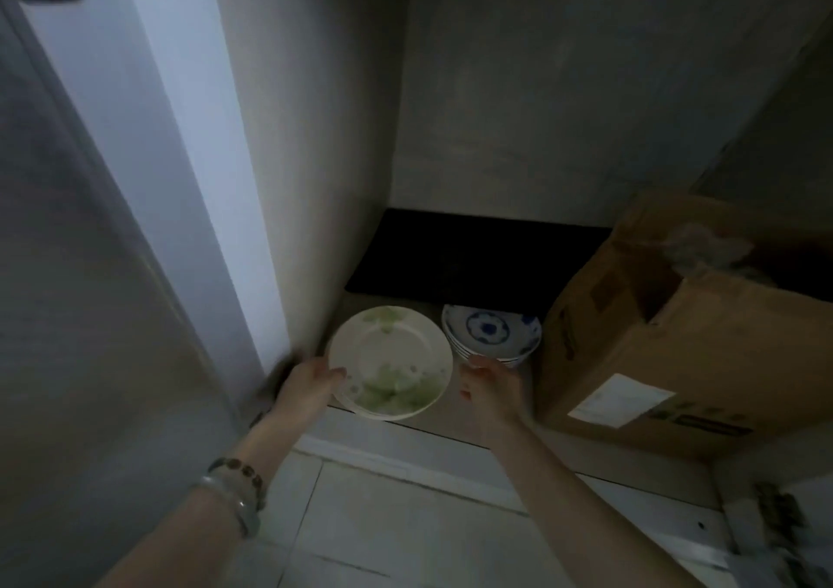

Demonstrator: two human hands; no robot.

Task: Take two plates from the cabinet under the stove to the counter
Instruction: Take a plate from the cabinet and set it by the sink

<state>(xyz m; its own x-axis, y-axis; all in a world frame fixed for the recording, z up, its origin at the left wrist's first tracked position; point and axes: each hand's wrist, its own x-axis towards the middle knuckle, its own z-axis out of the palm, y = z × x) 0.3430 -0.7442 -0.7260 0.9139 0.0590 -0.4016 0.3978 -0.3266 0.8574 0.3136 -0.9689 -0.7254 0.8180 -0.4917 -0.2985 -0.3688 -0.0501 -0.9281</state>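
Observation:
A white plate with a green pattern (390, 360) lies at the front left of the open cabinet's floor, on top of what looks like a small stack. My left hand (311, 382) grips its left rim, thumb on top. Just right of it stands a stack of white dishes with a blue flower pattern (491, 333). My right hand (489, 384) is at the front edge of that blue stack with fingers curled and slightly apart, touching or almost touching its rim; no dish is lifted by it.
The cabinet's left wall (324, 182) rises close beside the green plate. A large cardboard box (685, 353) fills the right side. A black mat (464, 263) lies behind the dishes. The open cabinet door (99, 272) hangs at the left; pale floor tiles (405, 520) lie below.

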